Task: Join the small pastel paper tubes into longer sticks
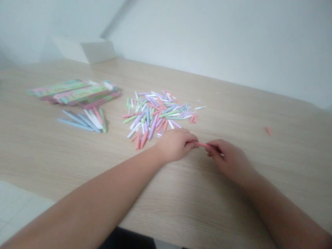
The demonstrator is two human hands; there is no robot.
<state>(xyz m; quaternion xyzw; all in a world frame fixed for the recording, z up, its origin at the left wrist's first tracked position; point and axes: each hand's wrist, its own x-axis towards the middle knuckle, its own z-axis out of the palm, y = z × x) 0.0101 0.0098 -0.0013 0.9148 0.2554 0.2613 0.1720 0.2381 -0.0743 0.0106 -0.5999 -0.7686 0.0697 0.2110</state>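
Observation:
Between my two hands runs a slim pink pen (202, 144), held level just above the table. My left hand (175, 144) pinches its left end, and my right hand (232, 159) pinches the right end; the fingers cover both ends. Just beyond my left hand spreads a loose pile of pastel pen parts (155, 112), in pink, purple, green, blue and white. A small pink piece, likely a cap (268, 131), lies apart on the right.
Several whole-looking blue, white, pink and green pens (85, 120) lie together at the left. Behind them are pastel printed boxes (77, 93). A white box-like block (95, 50) stands at the back by the wall. The wooden table (259, 103) carries everything.

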